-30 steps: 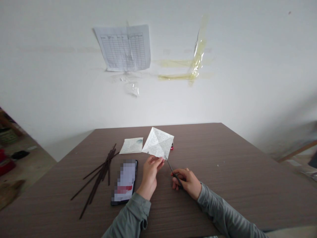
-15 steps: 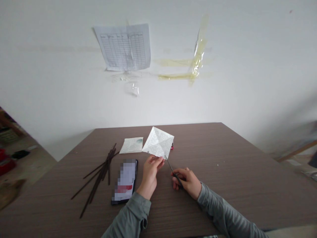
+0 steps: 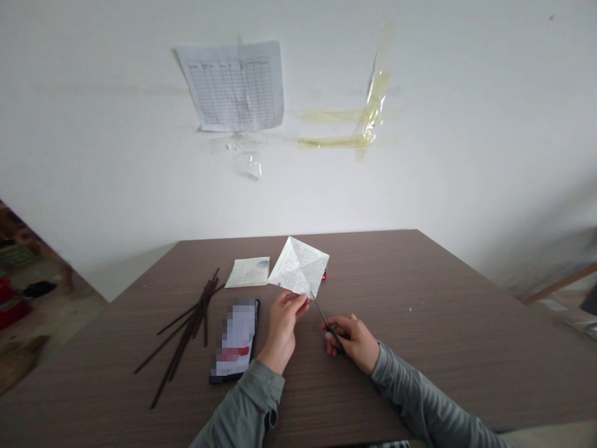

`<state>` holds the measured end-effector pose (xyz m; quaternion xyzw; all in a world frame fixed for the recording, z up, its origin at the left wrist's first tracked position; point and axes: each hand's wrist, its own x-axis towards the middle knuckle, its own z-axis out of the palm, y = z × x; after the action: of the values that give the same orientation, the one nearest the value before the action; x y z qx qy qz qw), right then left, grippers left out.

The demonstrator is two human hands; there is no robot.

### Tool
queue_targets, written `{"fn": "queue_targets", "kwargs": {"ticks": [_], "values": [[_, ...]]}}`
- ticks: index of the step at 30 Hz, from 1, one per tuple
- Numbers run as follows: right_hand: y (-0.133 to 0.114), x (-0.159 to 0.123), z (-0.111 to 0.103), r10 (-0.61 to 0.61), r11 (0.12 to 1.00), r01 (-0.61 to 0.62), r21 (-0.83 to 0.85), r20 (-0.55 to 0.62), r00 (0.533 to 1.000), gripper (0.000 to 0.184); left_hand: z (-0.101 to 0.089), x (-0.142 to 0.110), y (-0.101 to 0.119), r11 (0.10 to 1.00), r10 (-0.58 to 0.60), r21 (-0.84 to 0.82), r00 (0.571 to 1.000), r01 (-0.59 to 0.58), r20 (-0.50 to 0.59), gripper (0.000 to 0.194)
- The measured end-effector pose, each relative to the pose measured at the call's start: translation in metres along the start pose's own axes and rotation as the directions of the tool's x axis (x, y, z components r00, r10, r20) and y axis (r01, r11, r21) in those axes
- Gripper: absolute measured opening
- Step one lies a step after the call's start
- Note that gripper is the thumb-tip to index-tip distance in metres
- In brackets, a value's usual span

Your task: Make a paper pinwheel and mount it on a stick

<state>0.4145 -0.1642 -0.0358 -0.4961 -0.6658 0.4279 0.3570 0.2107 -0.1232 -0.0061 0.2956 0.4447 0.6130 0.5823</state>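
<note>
Pinched in your left hand (image 3: 281,330) — the creased printed paper (image 3: 300,267), by its near corner, just above the table. Your right hand (image 3: 354,343) grips scissors (image 3: 332,331), slanting up-left, tips at that corner; blade opening unclear — probably narrow.

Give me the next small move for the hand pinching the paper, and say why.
I'd probably slide the left hand slightly left along the near edge of the creased paper before any snip. Its fingertips pinch right beside where the scissors, held in the right hand, meet the paper, leaving them little clearance.
</note>
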Motion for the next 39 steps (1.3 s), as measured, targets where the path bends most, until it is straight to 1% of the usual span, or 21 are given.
{"fn": "queue_targets", "kwargs": {"ticks": [5,11,17,23,28,35,39], "values": [[-0.001,0.0,0.001,-0.003,1.0,0.003,0.021,0.008,1.0,0.071,-0.001,0.0,0.0,1.0,0.004,0.024,1.0,-0.004,-0.001,0.042],[-0.006,0.0,0.0,0.009,0.999,-0.009,0.033,0.008,1.0,0.076,-0.003,0.0,0.002,1.0,-0.005,0.031,1.0,0.005,0.009,0.04],[-0.005,0.0,0.001,0.007,1.0,-0.007,0.03,-0.016,1.0,0.072,-0.003,0.0,0.003,0.999,-0.017,0.04,1.0,0.017,0.017,0.041],[-0.015,-0.003,-0.007,0.02,0.999,-0.021,0.029,0.04,0.999,0.066,-0.002,-0.003,0.002,0.999,-0.022,0.046,0.999,0.021,0.03,0.038],[-0.015,-0.003,-0.008,0.005,1.0,-0.006,0.029,0.036,0.999,0.063,-0.002,-0.003,0.002,0.998,-0.026,0.053,0.999,0.025,0.026,0.034],[-0.011,-0.001,-0.003,0.009,1.0,-0.009,0.026,0.011,1.0,0.071,-0.003,-0.003,0.002,0.998,-0.022,0.053,0.999,0.02,0.033,0.04],[-0.012,-0.002,-0.005,0.015,1.0,-0.015,0.026,0.023,1.0,0.073,-0.002,-0.003,0.002,0.999,-0.019,0.049,0.999,0.018,0.034,0.038]]}}
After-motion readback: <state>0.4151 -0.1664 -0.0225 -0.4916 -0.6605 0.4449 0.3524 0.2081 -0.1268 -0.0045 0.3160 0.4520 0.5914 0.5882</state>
